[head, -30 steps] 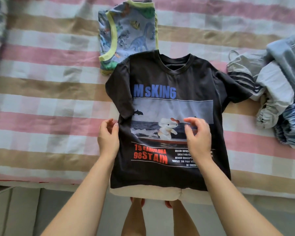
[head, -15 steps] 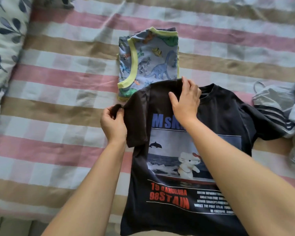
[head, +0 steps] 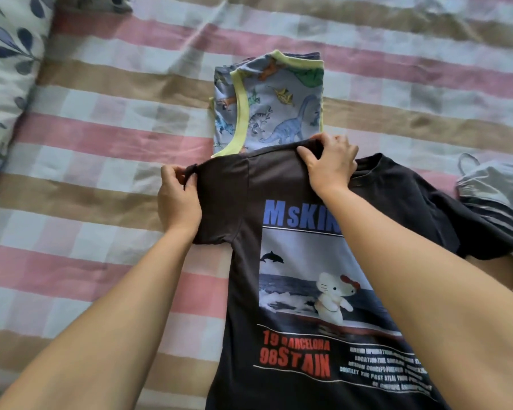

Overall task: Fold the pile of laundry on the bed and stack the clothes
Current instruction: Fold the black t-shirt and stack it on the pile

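My left hand (head: 178,199) pinches the sleeve end of the black T-shirt (head: 279,179), and my right hand (head: 330,164) grips its shoulder fold beside the collar, fingers curled. The shirt lies print-up toward the bed's (head: 101,143) near edge, its top edge overlapping the folded dinosaur top (head: 279,113).

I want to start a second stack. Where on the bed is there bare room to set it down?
Widest bare sheet lies left of the black T-shirt and dinosaur top, up to the leaf-print pillow. A smaller patch sits between the dinosaur top and the grey striped garment. It is crowded at the right, where that garment meets the T-shirt's sleeve.
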Available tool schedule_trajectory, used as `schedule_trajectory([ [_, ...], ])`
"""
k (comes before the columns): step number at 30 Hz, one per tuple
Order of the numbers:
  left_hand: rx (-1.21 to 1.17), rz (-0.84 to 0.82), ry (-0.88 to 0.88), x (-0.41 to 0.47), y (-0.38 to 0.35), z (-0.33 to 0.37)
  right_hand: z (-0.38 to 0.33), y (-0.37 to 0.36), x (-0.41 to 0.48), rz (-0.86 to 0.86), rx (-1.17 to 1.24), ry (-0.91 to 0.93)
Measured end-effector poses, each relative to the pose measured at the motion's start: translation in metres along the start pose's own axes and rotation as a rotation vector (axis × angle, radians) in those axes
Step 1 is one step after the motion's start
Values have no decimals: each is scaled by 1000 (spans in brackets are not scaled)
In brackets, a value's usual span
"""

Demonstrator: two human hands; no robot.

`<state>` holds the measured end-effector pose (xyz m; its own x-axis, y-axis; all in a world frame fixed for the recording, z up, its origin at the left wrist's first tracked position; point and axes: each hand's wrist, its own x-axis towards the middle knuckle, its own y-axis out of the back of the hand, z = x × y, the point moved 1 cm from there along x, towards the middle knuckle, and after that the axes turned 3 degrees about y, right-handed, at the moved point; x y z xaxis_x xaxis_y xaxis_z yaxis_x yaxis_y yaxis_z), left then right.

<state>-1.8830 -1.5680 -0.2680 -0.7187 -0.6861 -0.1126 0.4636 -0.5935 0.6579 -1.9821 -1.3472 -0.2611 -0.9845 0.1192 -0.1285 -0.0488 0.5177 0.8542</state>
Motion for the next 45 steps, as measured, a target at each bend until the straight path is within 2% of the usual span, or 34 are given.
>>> schedule_trajectory([
  [2, 43, 6, -36, -1, -1, 4, 3, 1, -1, 5, 16, 13],
  [6, 95, 87, -318, -21, -8, 42, 22, 26, -17, 122, 157, 83],
  [10, 30, -101, -587, -54, -36, 94, 78, 67, -35, 226, 117, 40],
  [15, -44, -431, -703, -108, -98, 148, 161, 115, -47, 321, 101, -125],
  [22, 31, -638, -728, -179, -178, 182, 224, 157, -55, 315, 99, -78],
  [28, 216, -764, -709, -206, -223, 193, 247, 158, -70, 83, -26, 4],
  [30, 302, -799, -725, -207, -230, 194, 249, 158, -71, 69, -46, -3],
  [33, 333, -765, -742, -204, -229, 202, 244, 169, -68, 134, 147, -31],
  [35, 271, -728, -710, -203, -225, 209, 236, 179, -64, 211, 354, -81],
  [37, 217, -689, -693, -203, -223, 216, 226, 190, -57, 322, 447, -88],
  [39, 202, -666, -680, -204, -225, 220, 222, 196, -45, 354, 416, -62],
  [45, 144, -700, -509, -204, -243, 201, 241, 184, -19, 119, 134, -145],
])
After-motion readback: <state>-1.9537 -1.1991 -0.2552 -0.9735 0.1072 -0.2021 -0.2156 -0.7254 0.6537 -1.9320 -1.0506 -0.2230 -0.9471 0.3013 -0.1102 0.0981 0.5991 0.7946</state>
